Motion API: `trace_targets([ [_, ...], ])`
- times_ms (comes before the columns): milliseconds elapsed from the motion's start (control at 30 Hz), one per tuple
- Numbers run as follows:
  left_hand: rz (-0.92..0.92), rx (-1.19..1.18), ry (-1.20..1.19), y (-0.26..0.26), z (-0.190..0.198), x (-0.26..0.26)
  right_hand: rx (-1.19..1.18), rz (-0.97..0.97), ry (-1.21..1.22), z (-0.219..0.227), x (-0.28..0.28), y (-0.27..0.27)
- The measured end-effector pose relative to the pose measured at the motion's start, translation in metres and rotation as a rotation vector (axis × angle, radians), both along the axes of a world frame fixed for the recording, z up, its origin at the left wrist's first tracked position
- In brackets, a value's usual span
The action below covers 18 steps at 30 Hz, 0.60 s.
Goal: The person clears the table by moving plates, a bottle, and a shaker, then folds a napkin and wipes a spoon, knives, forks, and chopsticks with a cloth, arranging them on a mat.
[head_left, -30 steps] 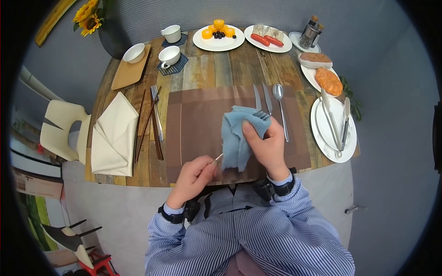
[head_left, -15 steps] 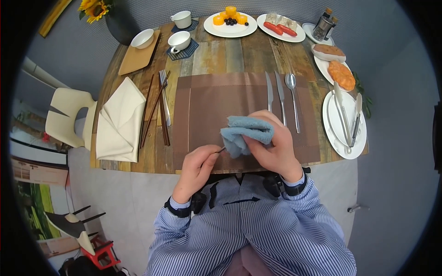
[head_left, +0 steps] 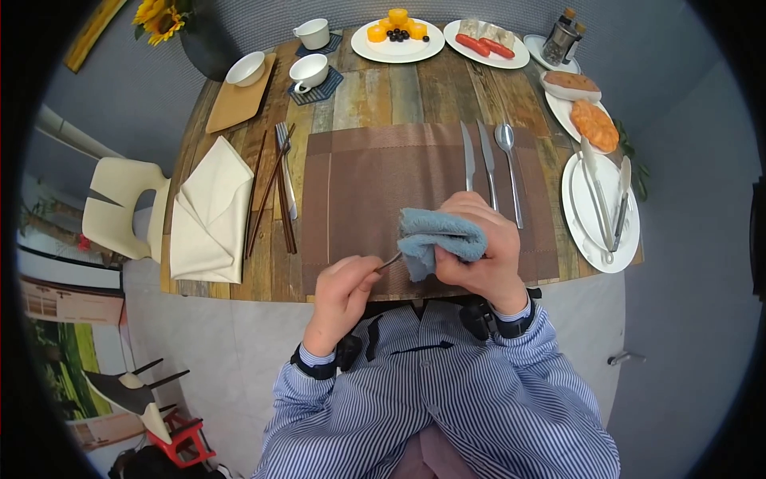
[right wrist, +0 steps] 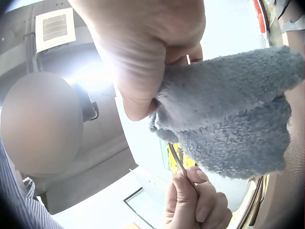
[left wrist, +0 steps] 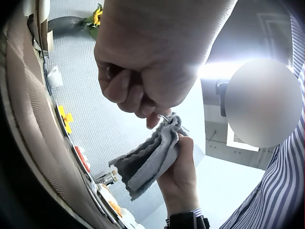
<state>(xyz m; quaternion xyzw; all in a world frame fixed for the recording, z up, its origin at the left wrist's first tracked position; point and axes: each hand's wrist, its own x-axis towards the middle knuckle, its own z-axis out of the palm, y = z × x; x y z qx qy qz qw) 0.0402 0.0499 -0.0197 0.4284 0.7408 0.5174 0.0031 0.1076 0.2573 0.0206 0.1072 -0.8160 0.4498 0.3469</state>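
Observation:
Over the front part of the brown placemat (head_left: 359, 184), the left hand (head_left: 343, 299) pinches the thin metal handle (head_left: 390, 261) of a utensil. Its other end is hidden in a folded blue-grey cloth (head_left: 439, 231), which the right hand (head_left: 487, 255) grips with the thumb in front. From the right wrist view, the cloth (right wrist: 228, 109) hangs in thick folds from the right hand (right wrist: 147, 52), and the handle (right wrist: 177, 160) runs out of it to the left fingers. In the left wrist view the cloth (left wrist: 152, 157) lies just beyond the left hand (left wrist: 143, 62).
Two knives (head_left: 468, 160) and a spoon (head_left: 506, 142) lie at the placemat's right. Left are a fork (head_left: 287, 184), chopsticks (head_left: 257, 199) and a cream napkin (head_left: 211, 211). Cups (head_left: 309, 72), food plates (head_left: 397, 53) and a plate with tongs (head_left: 574, 219) stand farther out.
The cloth has gone from hanging long to being bunched and folded around the utensil. Fork tines that showed above the cloth are now covered. Lately both hands have shifted only slightly.

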Motion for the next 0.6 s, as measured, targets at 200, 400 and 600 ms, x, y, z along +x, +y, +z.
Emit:
trace_targets([
  [200, -0.008, 0.002, 0.033, 0.000, 0.003, -0.002, 0.008, -0.009, 0.052, 0.001, 0.002, 0.003],
  [400, -0.004, -0.012, 0.033, -0.002, 0.003, -0.005, 0.024, -0.041, 0.082, 0.005, 0.003, 0.010],
  [600, 0.014, -0.017, 0.013, -0.004, 0.000, -0.005, -0.061, -0.008, 0.039, 0.006, 0.002, 0.010],
])
